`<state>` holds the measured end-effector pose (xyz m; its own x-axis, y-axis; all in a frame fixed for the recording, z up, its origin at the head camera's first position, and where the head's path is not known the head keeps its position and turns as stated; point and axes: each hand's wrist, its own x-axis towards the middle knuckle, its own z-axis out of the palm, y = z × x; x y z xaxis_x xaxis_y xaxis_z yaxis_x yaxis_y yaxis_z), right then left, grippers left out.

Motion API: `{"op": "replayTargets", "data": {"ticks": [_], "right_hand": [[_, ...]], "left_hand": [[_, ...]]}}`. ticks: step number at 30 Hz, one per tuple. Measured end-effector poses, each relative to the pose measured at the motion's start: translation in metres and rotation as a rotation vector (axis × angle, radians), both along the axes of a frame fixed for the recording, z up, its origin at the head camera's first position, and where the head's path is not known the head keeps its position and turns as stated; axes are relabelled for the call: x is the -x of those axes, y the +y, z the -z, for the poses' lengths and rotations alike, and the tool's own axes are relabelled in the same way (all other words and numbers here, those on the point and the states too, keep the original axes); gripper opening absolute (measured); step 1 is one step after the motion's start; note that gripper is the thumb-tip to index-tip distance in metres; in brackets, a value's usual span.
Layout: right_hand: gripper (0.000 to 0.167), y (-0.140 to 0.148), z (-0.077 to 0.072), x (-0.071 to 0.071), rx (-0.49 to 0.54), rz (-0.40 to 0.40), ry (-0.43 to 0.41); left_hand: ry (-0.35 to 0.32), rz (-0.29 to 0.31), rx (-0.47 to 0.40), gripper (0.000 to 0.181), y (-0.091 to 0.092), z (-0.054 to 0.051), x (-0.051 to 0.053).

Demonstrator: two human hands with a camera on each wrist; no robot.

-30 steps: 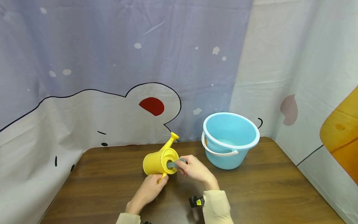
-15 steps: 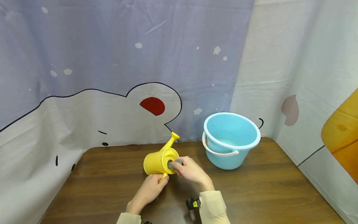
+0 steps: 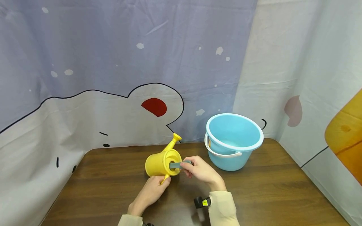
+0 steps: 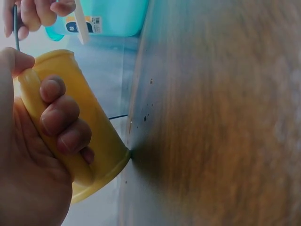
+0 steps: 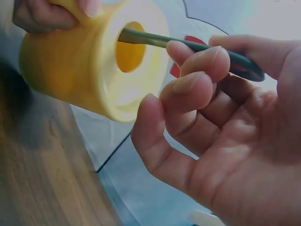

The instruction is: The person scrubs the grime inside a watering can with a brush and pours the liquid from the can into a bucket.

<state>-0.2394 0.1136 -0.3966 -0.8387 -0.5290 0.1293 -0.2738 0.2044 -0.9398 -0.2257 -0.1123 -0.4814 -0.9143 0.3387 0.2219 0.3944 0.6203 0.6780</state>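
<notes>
A yellow watering can [image 3: 155, 164] is tipped on its side over the table, its round opening turned right and its spout up at the back. My left hand [image 3: 150, 193] grips its handle, the fingers curled round it in the left wrist view [image 4: 61, 122]. Between thumb and fingers my right hand [image 3: 203, 172] pinches a grey-green tool [image 3: 176, 165]. In the right wrist view the tool's shaft [image 5: 155, 40] runs into the can's opening, and its far end is hidden inside. The other fingers of the right hand are loosely bent.
A light blue bucket [image 3: 229, 160] with a white handle [image 3: 223, 155] stands on the wooden table [image 3: 268, 182] at the back right, near the right hand. A printed curtain [image 3: 113, 62] hangs behind the table and along its sides.
The right hand first moved left, pushing the tool deeper into the can, and has since drawn back right, with more of the shaft showing. The left hand and can have barely moved.
</notes>
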Motion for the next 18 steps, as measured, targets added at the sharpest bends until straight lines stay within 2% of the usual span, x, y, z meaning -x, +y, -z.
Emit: {"op": "replayTargets", "data": {"ticks": [3,11,18], "right_hand": [[0.023,0.005,-0.007,-0.006,0.049,-0.011,-0.023],[0.023,0.006,0.016,0.008,0.062,-0.01,-0.088],[0.028,0.002,0.017,0.007,0.063,-0.014,-0.211]], "left_hand": [[0.005,-0.004,-0.005,0.044,0.0,0.001,0.0],[-0.005,-0.006,-0.001,0.045,0.0,0.003,0.0],[-0.003,-0.001,-0.004,0.045,0.0,0.001,0.001]]}}
